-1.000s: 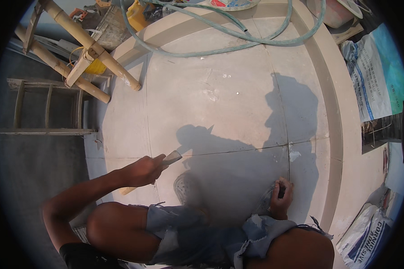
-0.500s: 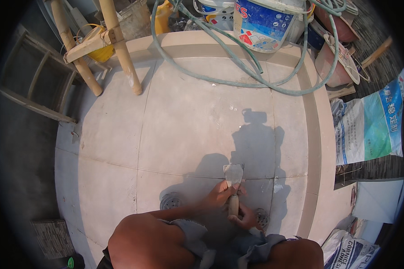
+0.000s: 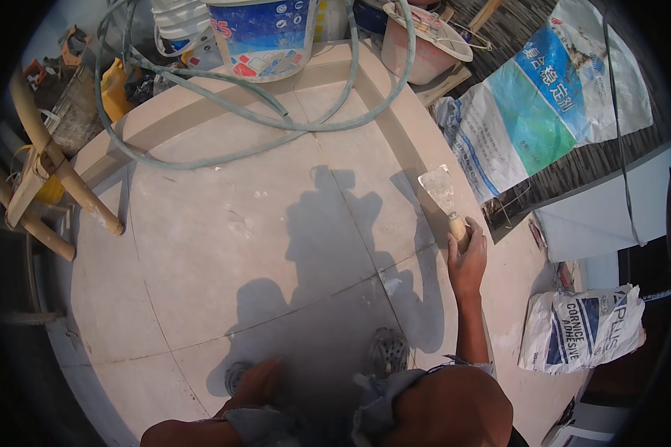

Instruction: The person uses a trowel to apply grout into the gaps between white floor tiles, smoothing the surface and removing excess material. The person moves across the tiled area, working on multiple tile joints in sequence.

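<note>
My right hand [image 3: 467, 261] grips the wooden handle of a putty knife [image 3: 440, 192], its metal blade raised toward the raised tiled border [image 3: 404, 149] on the right. My left hand [image 3: 265, 376] is low between my legs near a sandal [image 3: 238, 372]; it is dim and blurred, so its fingers cannot be made out. The other grey sandal [image 3: 388, 350] rests on the large pale floor tiles [image 3: 186, 261], over which my shadow falls.
A coiled hose [image 3: 335, 125] crosses the back. Buckets [image 3: 265, 37] and a pink basin [image 3: 417, 52] stand behind it. Bamboo pieces [image 3: 89, 201] stand at left. A plastic sack [image 3: 522, 112], a white sheet [image 3: 596, 197] and another bag [image 3: 581, 328] lie at right.
The putty knife has gone from both hands at the centre to my right hand alone, raised at the right. My left hand has dropped lower. The view has turned rightward.
</note>
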Available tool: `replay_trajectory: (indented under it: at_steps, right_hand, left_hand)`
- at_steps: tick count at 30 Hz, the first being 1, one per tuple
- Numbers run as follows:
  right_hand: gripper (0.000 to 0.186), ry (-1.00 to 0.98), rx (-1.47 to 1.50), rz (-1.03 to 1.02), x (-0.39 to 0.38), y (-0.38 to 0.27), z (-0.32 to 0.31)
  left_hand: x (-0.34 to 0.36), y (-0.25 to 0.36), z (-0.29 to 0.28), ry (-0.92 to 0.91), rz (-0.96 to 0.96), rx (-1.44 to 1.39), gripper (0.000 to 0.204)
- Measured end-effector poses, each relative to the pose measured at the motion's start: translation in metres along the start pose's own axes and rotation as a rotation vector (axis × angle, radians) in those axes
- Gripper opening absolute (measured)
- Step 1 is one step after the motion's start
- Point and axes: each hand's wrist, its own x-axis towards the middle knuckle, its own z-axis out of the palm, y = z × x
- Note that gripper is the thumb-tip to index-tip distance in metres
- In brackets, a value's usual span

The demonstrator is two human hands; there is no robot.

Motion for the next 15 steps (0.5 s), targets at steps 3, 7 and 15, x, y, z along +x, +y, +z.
replay_trajectory:
  at_steps: [3,7,15]
  right_hand:
    - [0.046,0.005,-0.22,-0.046,0.041,0.063,-0.001]
    - [0.045,-0.072,-0.223,0.017,0.057,0.088,0.022]
    - [0.045,-0.127,-0.034,-0.155,-0.11,0.068,-0.028]
  left_hand:
    - [-0.017,-0.009,0.006,-0.007,-0.081,-0.007,0.037]
    - [-0.022,-0.018,0.0,-0.032,-0.15,0.025,0.034]
    - [0.027,-0.006,0.005,-0.107,-0.174,0.091,0.033]
